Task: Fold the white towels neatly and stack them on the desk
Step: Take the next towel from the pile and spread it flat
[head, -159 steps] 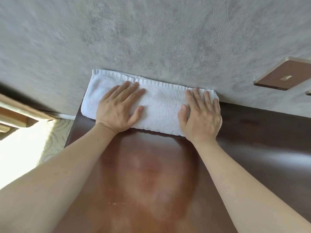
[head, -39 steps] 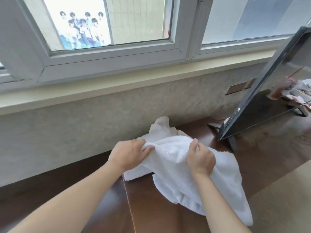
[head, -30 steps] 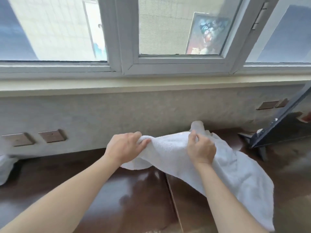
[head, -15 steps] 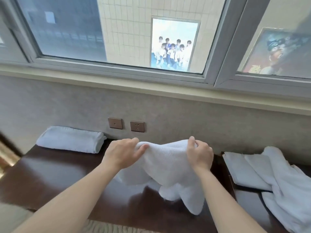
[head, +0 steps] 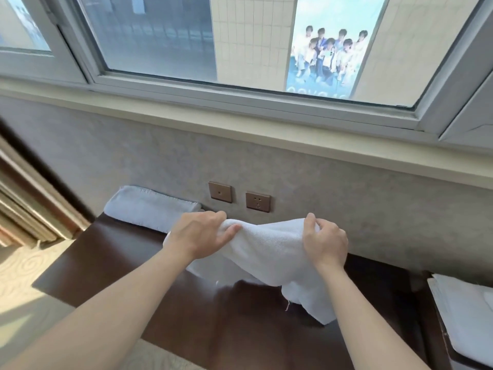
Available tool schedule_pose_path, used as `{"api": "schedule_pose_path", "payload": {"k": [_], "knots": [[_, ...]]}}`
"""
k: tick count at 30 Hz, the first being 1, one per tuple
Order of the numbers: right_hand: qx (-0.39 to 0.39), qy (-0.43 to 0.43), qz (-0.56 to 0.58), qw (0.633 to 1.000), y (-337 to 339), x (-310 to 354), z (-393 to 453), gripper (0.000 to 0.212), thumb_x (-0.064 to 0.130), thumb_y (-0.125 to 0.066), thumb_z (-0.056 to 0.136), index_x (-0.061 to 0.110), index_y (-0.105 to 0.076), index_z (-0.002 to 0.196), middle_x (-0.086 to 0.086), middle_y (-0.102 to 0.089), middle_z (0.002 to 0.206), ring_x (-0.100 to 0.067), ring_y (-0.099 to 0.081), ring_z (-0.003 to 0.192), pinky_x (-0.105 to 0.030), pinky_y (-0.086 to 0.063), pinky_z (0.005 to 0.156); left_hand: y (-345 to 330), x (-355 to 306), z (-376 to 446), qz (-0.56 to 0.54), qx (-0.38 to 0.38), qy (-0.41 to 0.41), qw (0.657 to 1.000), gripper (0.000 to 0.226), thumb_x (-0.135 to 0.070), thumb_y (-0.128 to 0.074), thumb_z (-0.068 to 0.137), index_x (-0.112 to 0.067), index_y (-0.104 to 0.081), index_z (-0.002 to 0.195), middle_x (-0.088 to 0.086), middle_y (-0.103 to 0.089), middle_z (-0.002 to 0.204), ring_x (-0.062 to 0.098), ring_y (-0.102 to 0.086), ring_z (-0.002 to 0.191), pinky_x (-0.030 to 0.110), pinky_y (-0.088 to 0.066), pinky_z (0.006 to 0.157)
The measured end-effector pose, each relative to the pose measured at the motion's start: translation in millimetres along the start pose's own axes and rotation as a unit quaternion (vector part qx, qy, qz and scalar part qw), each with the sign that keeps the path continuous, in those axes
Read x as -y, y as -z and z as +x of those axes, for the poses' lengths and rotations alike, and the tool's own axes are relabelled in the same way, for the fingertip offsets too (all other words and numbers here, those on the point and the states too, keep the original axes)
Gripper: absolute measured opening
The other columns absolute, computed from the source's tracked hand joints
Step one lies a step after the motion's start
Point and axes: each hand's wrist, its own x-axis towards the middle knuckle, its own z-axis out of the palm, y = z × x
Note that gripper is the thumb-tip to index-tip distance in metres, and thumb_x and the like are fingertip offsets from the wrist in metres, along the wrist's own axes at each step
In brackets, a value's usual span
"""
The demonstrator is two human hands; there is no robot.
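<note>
The right edge cuts off another towel, and the held towel hides both hands' fingertips.

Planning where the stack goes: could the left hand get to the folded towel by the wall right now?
Probably not yet: the left hand grips the unfolded towel. The path to the folded towel looks free.

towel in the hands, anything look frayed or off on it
Slightly. The held towel, gripped by the left hand and right hand, has a loose thread dangling from its lower hanging edge above the desk. It hangs bunched and uneven, unlike the folded towel by the wall.
</note>
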Motion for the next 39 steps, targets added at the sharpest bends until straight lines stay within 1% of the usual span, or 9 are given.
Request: {"api": "schedule_pose_path", "payload": {"k": [4, 11, 16, 22, 24, 27, 30, 35, 39], "knots": [[-0.005, -0.025, -0.017, 1.000, 11, -18, 24, 0.054, 0.034, -0.043, 0.100, 0.014, -0.030, 0.051, -0.001, -0.039, 0.047, -0.026, -0.042, 0.054, -0.037, -0.030, 0.058, -15, -21, 28, -0.024, 0.006, -0.028, 0.999, 0.068, -0.077, -0.001, 0.081, -0.020, -0.039, 0.073, -0.003, -0.058, 0.070, 0.024, -0.061, 0.070, 0.035, -0.031, 0.056], [-0.079, -0.052, -0.062, 0.994, 48, -39, 48, 0.052, 0.044, -0.036, 0.093, 0.013, -0.035, 0.050, -0.005, -0.045, 0.049, -0.032, -0.047, 0.057, -0.037, -0.031, 0.059, -27, -57, 78, -0.060, -0.024, -0.110, 0.992, 0.061, -0.074, -0.009, 0.087, -0.021, -0.038, 0.076, -0.002, -0.063, 0.074, 0.024, -0.063, 0.072, 0.033, -0.027, 0.058], [-0.103, -0.068, -0.110, 0.986, 37, -34, 39, 0.055, 0.038, -0.042, 0.100, 0.006, -0.045, 0.056, -0.008, -0.050, 0.054, -0.037, -0.048, 0.063, -0.038, -0.033, 0.062, -54, -39, 81, -0.097, -0.077, -0.165, 0.978, 0.051, -0.067, -0.031, 0.093, -0.022, -0.035, 0.068, -0.004, -0.053, 0.056, 0.024, -0.058, 0.052, 0.028, -0.025, 0.047], [-0.010, -0.085, -0.134, 0.987, -63, -16, -14, 0.051, 0.040, -0.041, 0.101, 0.017, -0.041, 0.056, -0.006, -0.061, 0.062, -0.033, -0.057, 0.067, -0.036, -0.035, 0.061, -103, 50, 37, -0.086, -0.065, -0.190, 0.976, 0.053, -0.059, -0.040, 0.096, -0.017, -0.052, 0.066, -0.002, -0.045, 0.053, 0.022, -0.048, 0.044, 0.027, -0.024, 0.044], [0.030, -0.070, -0.156, 0.985, -114, -18, -33, 0.049, 0.041, -0.040, 0.103, 0.018, -0.049, 0.061, -0.005, -0.069, 0.073, -0.029, -0.064, 0.075, -0.034, -0.032, 0.063, -130, 83, 13, -0.076, -0.044, -0.177, 0.980, 0.051, -0.058, -0.041, 0.094, -0.017, -0.059, 0.070, -0.003, -0.047, 0.054, 0.021, -0.050, 0.045, 0.027, -0.026, 0.044], [0.099, -0.062, -0.198, 0.973, -189, -28, -64, 0.049, 0.042, -0.039, 0.103, 0.014, -0.066, 0.073, -0.003, -0.070, 0.075, -0.024, -0.065, 0.072, -0.030, -0.032, 0.060, -176, 123, -34, -0.058, 0.055, -0.120, 0.990, 0.060, -0.065, -0.029, 0.097, -0.020, -0.060, 0.072, -0.007, -0.051, 0.056, 0.018, -0.055, 0.047, 0.027, -0.032, 0.042], [0.114, -0.047, -0.218, 0.968, -241, -43, -95, 0.049, 0.041, -0.040, 0.100, 0.016, -0.063, 0.064, -0.001, -0.062, 0.060, -0.023, -0.057, 0.055, -0.029, -0.033, 0.056, -215, 146, -77, -0.037, 0.140, -0.104, 0.984, 0.069, -0.071, -0.013, 0.098, -0.024, -0.059, 0.077, -0.010, -0.053, 0.061, 0.016, -0.058, 0.051, 0.026, -0.032, 0.039], [0.113, -0.060, -0.263, 0.956, -256, -60, -124, 0.052, 0.041, -0.027, 0.101, 0.018, -0.051, 0.061, 0.002, -0.053, 0.057, -0.019, -0.048, 0.054, -0.036, -0.044, 0.059, -228, 135, -85, -0.091, 0.158, -0.089, 0.979, 0.061, -0.074, -0.018, 0.094, -0.029, -0.060, 0.095, -0.015, -0.060, 0.081, 0.013, -0.062, 0.070, 0.026, -0.039, 0.042], [0.156, -0.084, -0.199, 0.964, -250, -58, -113, 0.043, 0.044, -0.026, 0.104, 0.020, -0.052, 0.080, 0.002, -0.058, 0.078, -0.021, -0.053, 0.075, -0.037, -0.044, 0.075, -232, 81, -50, -0.136, 0.141, -0.127, 0.972, 0.056, -0.067, -0.033, 0.093, -0.021, -0.063, 0.105, -0.007, -0.064, 0.096, 0.019, -0.063, 0.081, 0.031, -0.051, 0.058]]}}
